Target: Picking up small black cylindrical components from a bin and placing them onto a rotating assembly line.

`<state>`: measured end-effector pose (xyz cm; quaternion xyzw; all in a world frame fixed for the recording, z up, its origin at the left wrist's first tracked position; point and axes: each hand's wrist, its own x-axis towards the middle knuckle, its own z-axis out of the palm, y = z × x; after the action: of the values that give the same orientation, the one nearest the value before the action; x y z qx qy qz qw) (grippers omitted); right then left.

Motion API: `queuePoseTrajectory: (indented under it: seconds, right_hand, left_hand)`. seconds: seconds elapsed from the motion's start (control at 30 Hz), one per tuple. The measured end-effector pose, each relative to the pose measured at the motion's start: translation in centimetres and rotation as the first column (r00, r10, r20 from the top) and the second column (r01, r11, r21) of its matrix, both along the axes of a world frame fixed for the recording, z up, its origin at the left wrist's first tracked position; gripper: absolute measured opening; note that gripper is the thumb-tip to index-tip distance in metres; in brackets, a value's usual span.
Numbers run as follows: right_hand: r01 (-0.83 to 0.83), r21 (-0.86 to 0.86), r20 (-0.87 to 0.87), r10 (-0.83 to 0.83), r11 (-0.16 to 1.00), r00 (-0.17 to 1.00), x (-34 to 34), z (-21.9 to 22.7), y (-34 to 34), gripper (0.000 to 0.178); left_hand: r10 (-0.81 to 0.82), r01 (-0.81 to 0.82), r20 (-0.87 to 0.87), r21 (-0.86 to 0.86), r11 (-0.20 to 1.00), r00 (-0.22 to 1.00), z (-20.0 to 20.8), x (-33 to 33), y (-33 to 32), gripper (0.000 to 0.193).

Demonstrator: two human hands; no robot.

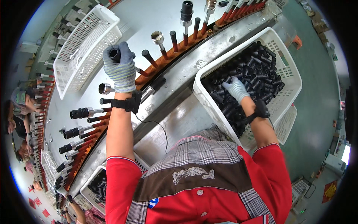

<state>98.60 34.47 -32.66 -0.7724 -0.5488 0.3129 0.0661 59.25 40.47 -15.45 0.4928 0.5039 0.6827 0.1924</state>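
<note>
My left hand (120, 72), in a grey striped glove, is closed around a black plastic sleeve (115, 55) over the bench, its round open end showing. Next to it a row of upright rods with red lower parts and black tips runs along a brown rail (168, 59). A metal cup-shaped socket (104, 88) lies just below the wrist. In a white perforated crate (288, 59) to the right, my right hand (236, 90), also gloved, reaches among many loose black sleeves (257, 63). Its fingers are curled on a sleeve there, their tips partly hidden.
An upright fixture with a black sleeve (186, 15) stands at the back of the rail. Several more fixtures with black sleeves (80, 113) line the left. A white basket (84, 48) rests on the bench; another crate (89, 186) sits lower left. Other people work along the far left.
</note>
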Motion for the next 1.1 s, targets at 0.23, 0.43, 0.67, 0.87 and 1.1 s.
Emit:
queuePoseTrajectory:
  seconds: [0.23,0.43,0.67,0.87,1.1]
  right_hand:
    - [-0.255,0.05,-0.069,0.258,0.966,0.964,-0.5,0.5,-2.2,0.038]
    - [-0.498,0.225,0.043,0.503,0.837,0.863,-0.7,3.4,-3.5,0.026]
    - [-0.079,0.451,-0.158,0.167,0.889,0.973,2.0,13.4,-5.7,0.026]
    - [0.015,0.711,-0.472,0.462,0.703,0.751,-5.3,22.4,-9.1,0.028]
    - [-0.354,0.272,0.086,0.344,0.895,0.935,6.1,13.3,-4.9,0.065]
  left_hand:
    - [0.103,-0.16,-0.35,-0.138,0.977,0.931,2.0,1.4,-7.1,0.053]
    - [-0.18,0.085,-0.442,-0.226,0.971,0.879,1.2,5.9,-18.8,0.048]
    - [-0.596,0.594,0.161,-0.459,0.66,0.787,0.1,9.7,-18.3,0.025]
    - [-0.56,0.877,0.71,-0.177,0.446,0.428,2.7,18.5,-12.6,0.037]
    - [-0.39,0.796,0.811,-0.147,0.587,0.437,7.1,21.7,-3.4,0.027]
